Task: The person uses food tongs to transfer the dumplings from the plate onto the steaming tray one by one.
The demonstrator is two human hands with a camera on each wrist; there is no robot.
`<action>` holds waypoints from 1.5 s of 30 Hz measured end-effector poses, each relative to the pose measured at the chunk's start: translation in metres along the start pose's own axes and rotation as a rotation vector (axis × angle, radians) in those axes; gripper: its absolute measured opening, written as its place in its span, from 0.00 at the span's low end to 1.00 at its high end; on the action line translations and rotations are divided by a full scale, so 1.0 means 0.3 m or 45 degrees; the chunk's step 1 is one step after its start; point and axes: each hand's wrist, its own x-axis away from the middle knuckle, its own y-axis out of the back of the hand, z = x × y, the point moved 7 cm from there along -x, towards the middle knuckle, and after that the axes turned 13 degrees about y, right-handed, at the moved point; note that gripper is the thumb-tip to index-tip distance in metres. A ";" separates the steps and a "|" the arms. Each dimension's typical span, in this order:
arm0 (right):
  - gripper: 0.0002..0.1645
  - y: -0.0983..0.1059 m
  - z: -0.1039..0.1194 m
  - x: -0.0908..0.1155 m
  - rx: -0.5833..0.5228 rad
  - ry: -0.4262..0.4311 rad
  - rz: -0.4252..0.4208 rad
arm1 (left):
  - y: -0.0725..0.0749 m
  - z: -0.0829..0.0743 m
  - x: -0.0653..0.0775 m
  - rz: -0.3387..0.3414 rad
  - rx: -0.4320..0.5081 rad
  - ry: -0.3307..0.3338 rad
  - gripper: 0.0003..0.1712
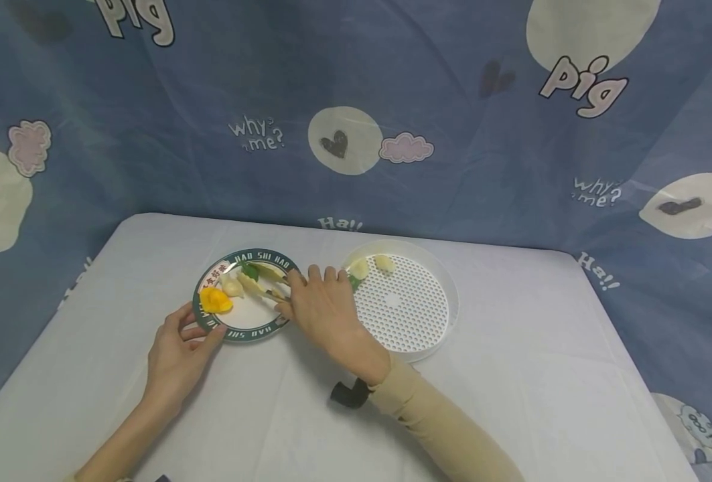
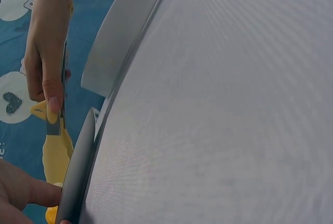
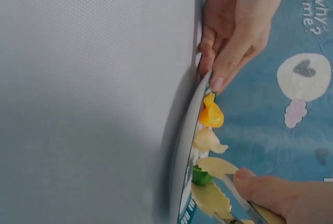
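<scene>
My left hand (image 1: 177, 355) holds the near-left rim of a round plate (image 1: 248, 334), white with a green lettered border, thumb on top. In my right hand (image 1: 331, 314) is a pair of tongs (image 3: 212, 199) with metal arms and pale yellow, wavy-edged tips. A small green piece (image 3: 202, 176) lies between the tong tips, over the plate. Beside it on the plate are a pale garlic-like clove (image 1: 232, 286) and a bright yellow piece (image 1: 216, 300). The left wrist view shows the plate (image 2: 78, 172) edge-on, with the tongs (image 2: 56, 153) beyond it.
To the right of the plate stands a round white tray (image 1: 400, 321) with a perforated base. Two pale pieces (image 1: 384, 263) and a green piece (image 1: 353, 282) lie in its far-left part. A white cloth covers the table (image 1: 530, 375); a blue printed curtain (image 1: 452, 181) hangs behind.
</scene>
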 end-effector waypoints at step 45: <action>0.33 0.079 -0.365 0.361 -0.071 -0.279 0.004 | 0.000 -0.008 -0.006 0.005 -0.001 -0.025 0.49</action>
